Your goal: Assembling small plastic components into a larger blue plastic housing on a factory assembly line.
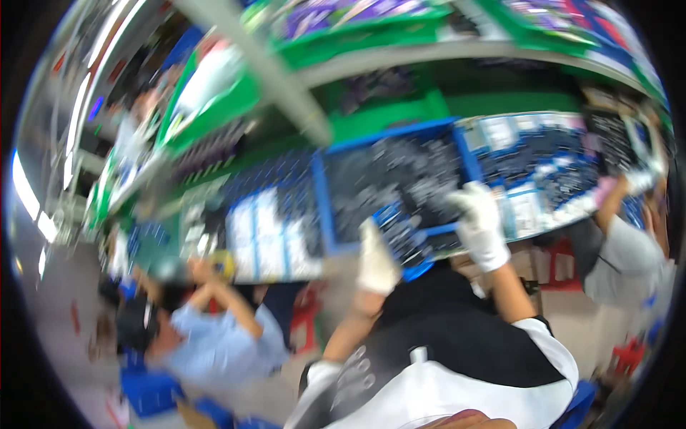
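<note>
"What covers the left hand (379, 263) and the right hand (484, 232)?"

"White gloves (487, 247), ending near the wrists; the forearms (513, 292) are bare."

"And the top (457, 332)?"

"Black lower down, white near the neck, with white sleeves (550, 347) and blurred pale rings (364, 367) at the left."

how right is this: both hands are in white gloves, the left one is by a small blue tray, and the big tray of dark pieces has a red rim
One thing is wrong: in the head view, the big tray's rim is blue, not red. The left hand and right hand are white-gloved, and the small blue tray is by the left.
</note>
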`<action>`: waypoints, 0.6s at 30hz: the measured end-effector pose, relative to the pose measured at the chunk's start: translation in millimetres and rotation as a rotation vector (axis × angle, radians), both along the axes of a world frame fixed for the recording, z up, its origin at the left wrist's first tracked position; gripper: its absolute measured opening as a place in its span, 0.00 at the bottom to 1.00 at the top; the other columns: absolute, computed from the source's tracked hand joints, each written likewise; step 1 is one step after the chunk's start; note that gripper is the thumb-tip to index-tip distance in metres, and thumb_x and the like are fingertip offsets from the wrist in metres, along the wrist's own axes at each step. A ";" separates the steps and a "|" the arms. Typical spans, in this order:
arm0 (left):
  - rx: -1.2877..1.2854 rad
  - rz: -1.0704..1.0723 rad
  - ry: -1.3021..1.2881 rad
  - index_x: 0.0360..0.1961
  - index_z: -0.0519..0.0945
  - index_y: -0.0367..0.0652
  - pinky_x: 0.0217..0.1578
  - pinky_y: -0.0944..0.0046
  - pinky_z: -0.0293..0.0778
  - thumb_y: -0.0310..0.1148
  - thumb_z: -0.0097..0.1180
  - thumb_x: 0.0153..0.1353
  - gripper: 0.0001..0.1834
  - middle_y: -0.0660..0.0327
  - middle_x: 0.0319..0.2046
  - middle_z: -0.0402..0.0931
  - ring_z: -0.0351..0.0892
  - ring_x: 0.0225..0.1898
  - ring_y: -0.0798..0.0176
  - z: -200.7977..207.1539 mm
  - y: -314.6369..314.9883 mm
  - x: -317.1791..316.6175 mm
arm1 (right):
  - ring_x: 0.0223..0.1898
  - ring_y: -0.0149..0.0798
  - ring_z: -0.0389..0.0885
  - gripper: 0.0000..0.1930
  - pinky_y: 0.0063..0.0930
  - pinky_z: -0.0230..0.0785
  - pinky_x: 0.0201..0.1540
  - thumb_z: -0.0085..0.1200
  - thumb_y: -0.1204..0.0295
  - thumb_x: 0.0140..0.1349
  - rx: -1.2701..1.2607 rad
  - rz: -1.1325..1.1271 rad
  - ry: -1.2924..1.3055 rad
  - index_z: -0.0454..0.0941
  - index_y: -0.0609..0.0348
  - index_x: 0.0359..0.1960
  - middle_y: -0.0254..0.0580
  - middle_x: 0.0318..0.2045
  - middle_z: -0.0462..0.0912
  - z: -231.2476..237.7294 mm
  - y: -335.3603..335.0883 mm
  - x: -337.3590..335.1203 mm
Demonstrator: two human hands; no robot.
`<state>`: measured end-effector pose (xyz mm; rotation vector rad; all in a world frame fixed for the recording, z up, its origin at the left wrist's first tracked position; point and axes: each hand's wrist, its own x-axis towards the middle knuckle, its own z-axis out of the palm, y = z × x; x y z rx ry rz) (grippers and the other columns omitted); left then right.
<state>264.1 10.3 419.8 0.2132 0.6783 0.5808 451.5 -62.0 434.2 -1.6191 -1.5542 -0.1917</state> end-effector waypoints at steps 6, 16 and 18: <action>0.005 -0.184 -0.197 0.58 0.67 0.41 0.42 0.41 0.73 0.66 0.46 0.54 0.42 0.46 0.61 0.59 0.73 0.45 0.41 -18.3 -3.5 -31.2 | 0.63 0.54 0.57 0.03 0.44 0.49 0.63 0.56 0.69 0.47 -0.021 0.298 0.445 0.81 0.45 0.19 0.47 0.57 0.66 -25.6 1.3 4.3; -0.049 -0.355 -0.261 0.56 0.69 0.43 0.45 0.38 0.69 0.65 0.51 0.52 0.41 0.52 0.47 0.74 0.74 0.43 0.44 -9.1 11.6 4.7 | 0.64 0.49 0.56 0.07 0.43 0.50 0.63 0.58 0.72 0.48 -0.150 0.662 0.601 0.76 0.54 0.16 0.48 0.59 0.65 -43.7 -11.5 17.8; -0.065 -0.363 -0.213 0.56 0.69 0.43 0.43 0.40 0.70 0.66 0.49 0.52 0.41 0.53 0.46 0.75 0.76 0.41 0.47 -8.6 10.6 9.8 | 0.63 0.46 0.57 0.10 0.41 0.49 0.63 0.57 0.68 0.53 -0.177 0.691 0.559 0.77 0.55 0.16 0.48 0.62 0.61 -43.3 -12.9 20.8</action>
